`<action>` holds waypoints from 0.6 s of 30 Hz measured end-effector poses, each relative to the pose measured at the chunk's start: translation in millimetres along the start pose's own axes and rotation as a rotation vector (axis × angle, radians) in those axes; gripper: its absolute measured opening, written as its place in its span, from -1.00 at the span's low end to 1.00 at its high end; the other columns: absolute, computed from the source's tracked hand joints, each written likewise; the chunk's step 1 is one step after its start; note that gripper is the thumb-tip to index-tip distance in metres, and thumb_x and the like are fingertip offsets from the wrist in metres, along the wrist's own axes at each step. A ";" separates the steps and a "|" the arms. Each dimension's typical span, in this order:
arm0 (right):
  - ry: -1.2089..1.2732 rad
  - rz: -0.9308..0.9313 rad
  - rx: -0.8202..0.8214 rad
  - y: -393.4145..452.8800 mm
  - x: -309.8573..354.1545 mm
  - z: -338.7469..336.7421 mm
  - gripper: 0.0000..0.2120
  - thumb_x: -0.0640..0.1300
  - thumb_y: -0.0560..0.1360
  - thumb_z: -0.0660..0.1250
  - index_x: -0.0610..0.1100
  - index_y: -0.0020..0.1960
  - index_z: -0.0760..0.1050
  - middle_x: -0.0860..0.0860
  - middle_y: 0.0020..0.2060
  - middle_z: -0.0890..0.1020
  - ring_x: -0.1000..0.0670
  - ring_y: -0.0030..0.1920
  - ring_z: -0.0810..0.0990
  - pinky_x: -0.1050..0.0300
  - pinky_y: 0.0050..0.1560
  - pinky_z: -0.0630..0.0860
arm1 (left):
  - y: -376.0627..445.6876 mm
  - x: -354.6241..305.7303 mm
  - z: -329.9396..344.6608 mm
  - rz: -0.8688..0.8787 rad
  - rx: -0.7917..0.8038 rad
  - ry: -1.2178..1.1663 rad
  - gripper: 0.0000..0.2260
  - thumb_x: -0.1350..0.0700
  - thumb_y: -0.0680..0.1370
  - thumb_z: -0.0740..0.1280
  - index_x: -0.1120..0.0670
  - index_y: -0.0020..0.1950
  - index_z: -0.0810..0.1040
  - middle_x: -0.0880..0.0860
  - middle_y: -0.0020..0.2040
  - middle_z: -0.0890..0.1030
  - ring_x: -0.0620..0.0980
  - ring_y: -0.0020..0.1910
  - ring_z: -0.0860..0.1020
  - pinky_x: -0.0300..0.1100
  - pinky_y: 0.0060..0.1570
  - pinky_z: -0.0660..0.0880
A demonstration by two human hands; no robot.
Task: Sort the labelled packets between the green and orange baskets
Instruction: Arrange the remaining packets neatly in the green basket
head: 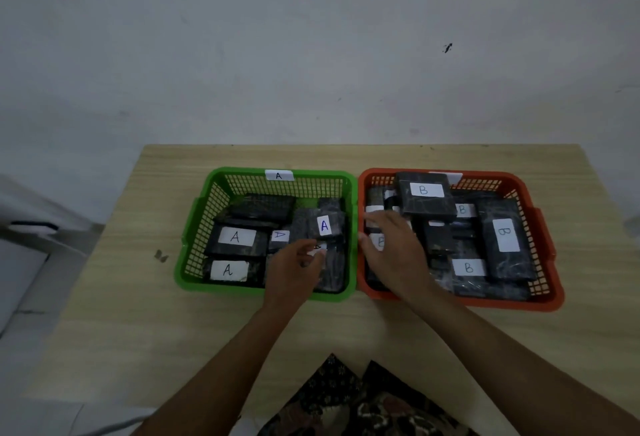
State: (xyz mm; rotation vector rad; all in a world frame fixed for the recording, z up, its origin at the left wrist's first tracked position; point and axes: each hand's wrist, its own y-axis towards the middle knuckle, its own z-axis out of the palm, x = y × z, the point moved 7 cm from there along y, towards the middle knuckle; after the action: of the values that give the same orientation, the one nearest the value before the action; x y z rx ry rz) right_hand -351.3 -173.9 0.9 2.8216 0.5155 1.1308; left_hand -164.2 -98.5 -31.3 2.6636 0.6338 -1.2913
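Packets (235, 237) lie sorted — A-labelled in green basket (197, 224), B-labelled in orange basket (543, 238). Left hand (294, 267) pinches a packet beneath it, long axis running away from the person. Right hand (391, 245) rests spread on B packets — grasp indeterminate.

I noted a green basket (199, 227) and an orange basket (543, 245). Packets (426, 198) were black, marbled, with white labels (426, 190). The table (138, 314) was pale woodgrain.
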 end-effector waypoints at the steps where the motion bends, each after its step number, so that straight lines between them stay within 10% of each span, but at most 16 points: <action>1: -0.017 -0.069 0.048 5.8 12.6 9.1 -0.68 -0.07 0.53 0.36 -0.07 0.27 0.50 0.01 0.18 0.54 0.02 0.19 0.49 0.17 0.13 0.46 | 4.5 3.3 -7.3 -0.002 -0.013 0.014 -0.74 0.00 0.52 0.43 0.11 0.13 0.65 -0.02 -0.12 0.69 -0.19 -0.19 0.61 -0.23 -0.09 0.60; 10: -0.261 -0.110 0.533 50.3 47.2 84.6 -0.50 -0.10 0.54 0.33 -0.01 0.46 0.35 -0.05 0.44 0.37 -0.11 0.44 0.30 -0.02 0.35 0.33 | 51.9 27.5 -45.0 0.091 -0.001 0.091 -0.71 0.01 0.52 0.42 0.10 0.19 0.62 0.04 0.04 0.68 -0.05 0.00 0.63 -0.15 0.03 0.57; 18: -0.115 -0.021 0.266 84.7 42.2 75.3 -0.56 -0.05 0.52 0.38 -0.05 0.37 0.40 -0.04 0.27 0.52 -0.06 0.26 0.47 0.06 0.17 0.46 | 124.2 26.2 -45.1 0.323 0.099 0.272 -0.68 0.03 0.50 0.41 0.07 0.23 0.59 0.06 0.18 0.61 0.04 0.19 0.51 -0.03 0.19 0.49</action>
State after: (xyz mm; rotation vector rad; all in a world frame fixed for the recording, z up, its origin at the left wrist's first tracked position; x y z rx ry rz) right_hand -247.4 -234.7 -11.2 3.0730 0.7341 0.9530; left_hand -65.5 -190.1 -32.6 2.8927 0.1523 -0.9074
